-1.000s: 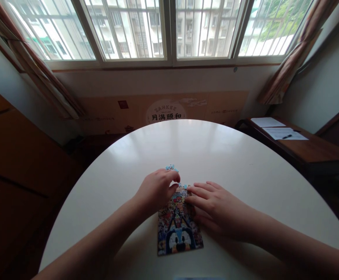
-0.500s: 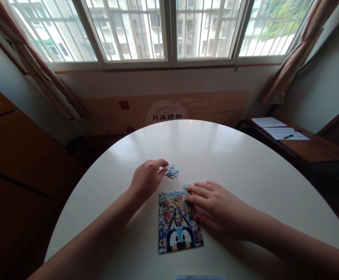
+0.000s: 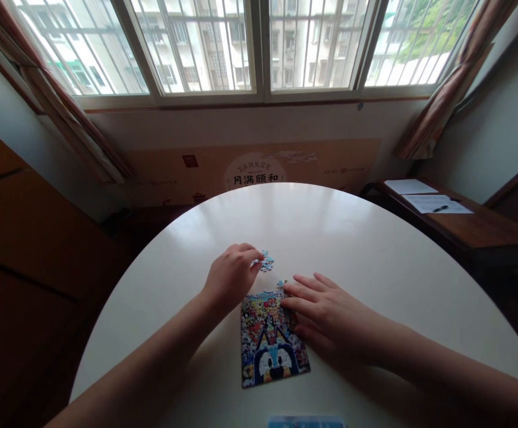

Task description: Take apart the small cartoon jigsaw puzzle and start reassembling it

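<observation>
A colourful jigsaw puzzle (image 3: pixel 270 345) with a blue dog's face near its lower edge lies flat on the white round table (image 3: pixel 330 232). Beyond its top edge is a small pile of loose pieces (image 3: pixel 267 261). My left hand (image 3: pixel 232 270) is at the left side of the pile, thumb and fingers pinched on a puzzle piece. My right hand (image 3: pixel 328 309) rests with spread fingers on the puzzle's upper right part. Its fingertips lie beside a light blue piece (image 3: pixel 281 284) at the top right edge.
A blue object (image 3: pixel 306 422) shows at the near table edge. To the right, a brown side table (image 3: pixel 495 223) bears papers (image 3: pixel 435 204) and a pen (image 3: pixel 440 208). Barred windows and curtains stand behind.
My left hand has moved slightly right, over the pile, and its fingers have drawn together. My right hand and the puzzle have shifted slightly left. More of the blue object shows.
</observation>
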Available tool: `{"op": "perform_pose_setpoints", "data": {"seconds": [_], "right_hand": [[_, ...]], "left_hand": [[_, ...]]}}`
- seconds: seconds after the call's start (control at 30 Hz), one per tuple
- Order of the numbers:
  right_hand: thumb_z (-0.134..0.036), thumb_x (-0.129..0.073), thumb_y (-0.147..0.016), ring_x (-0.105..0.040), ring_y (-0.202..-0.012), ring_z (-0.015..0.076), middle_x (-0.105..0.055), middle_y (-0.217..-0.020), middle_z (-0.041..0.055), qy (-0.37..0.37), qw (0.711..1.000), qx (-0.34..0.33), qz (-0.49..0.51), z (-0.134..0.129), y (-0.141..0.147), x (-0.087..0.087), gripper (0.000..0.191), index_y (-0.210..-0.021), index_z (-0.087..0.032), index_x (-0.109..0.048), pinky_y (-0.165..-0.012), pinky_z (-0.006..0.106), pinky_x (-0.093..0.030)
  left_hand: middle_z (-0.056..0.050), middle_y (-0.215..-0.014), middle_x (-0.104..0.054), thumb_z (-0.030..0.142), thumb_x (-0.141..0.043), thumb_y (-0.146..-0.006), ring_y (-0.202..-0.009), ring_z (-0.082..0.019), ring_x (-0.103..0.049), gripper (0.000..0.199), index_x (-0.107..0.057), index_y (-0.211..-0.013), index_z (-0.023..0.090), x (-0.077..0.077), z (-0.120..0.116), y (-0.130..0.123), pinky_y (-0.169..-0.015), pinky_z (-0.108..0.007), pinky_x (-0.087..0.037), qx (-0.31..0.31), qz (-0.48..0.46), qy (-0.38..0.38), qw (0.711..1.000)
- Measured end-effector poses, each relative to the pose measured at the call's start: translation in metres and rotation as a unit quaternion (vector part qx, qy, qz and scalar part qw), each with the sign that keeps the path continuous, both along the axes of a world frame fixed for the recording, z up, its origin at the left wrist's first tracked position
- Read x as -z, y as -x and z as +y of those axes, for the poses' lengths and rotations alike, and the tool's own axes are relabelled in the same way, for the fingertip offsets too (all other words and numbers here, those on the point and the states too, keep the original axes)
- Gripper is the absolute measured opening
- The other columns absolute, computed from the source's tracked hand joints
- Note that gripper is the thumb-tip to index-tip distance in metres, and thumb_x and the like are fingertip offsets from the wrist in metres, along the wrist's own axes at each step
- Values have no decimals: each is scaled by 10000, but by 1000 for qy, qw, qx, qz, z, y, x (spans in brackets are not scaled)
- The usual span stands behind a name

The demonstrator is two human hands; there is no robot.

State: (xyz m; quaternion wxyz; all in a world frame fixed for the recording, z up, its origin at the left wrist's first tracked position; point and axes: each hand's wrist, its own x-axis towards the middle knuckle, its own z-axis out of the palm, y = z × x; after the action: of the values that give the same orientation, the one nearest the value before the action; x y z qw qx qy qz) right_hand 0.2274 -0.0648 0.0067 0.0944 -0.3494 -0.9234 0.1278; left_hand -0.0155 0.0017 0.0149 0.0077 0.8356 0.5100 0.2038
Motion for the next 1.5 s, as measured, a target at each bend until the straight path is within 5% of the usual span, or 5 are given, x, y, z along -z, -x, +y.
{"op": "perform_pose_setpoints", "data": {"seconds": [0.23, 0.73, 1.03, 1.3, 1.5], "right_hand": [[-252, -544, -951, -533, -1269, 311, -628, -1354, 96, -38, 999, 2, 30, -2, 4, 4, 328, -1271, -244, -615, -1153, 679, -244], [-249, -564, -943, -572, -1193, 286, -648, -1297, 96, -28, 999, 2, 33, -2, 5, 3, 314, -1251, -246, -622, -1134, 630, -297], [-263, -542, -957, -560, -1205, 293, -628, -1324, 107, -20, 999, -6, 26, -2, 3, 0, 336, -1285, -235, -607, -1114, 624, -314], [-286, -546, -958, -555, -1221, 302, -622, -1339, 104, -20, 1000, -6, 17, -3, 3, 0, 344, -1294, -242, -606, -1113, 645, -307], [-282, -549, -967, -643, -1027, 256, -696, -1172, 92, -40, 999, 13, 6, 1, -5, -9, 226, -1117, -227, -708, -997, 527, -444]], "left_hand": [[-53, -1045, -730, 230, -615, -916, -991, -240, -661, 149, -759, -956, 230, 12, -19, -19, -891, -397, -548, 92, 19, 60, 994], [-68, -1009, -697, 206, -609, -924, -973, -248, -612, 130, -736, -900, 192, 9, -20, -22, -877, -405, -543, 97, 39, 40, 994], [-78, -1050, -709, 229, -596, -945, -971, -251, -630, 143, -728, -983, 188, -9, 8, 12, -858, -405, -544, -40, -10, -53, 998], [-74, -1094, -701, 231, -611, -941, -1019, -251, -644, 157, -719, -1051, 196, 8, 11, 6, -911, -410, -539, -33, -17, -9, 999], [-90, -1131, -696, 243, -585, -963, -1022, -253, -650, 214, -700, -1133, 180, 7, 11, 9, -881, -399, -542, -38, -20, -13, 999]]}}
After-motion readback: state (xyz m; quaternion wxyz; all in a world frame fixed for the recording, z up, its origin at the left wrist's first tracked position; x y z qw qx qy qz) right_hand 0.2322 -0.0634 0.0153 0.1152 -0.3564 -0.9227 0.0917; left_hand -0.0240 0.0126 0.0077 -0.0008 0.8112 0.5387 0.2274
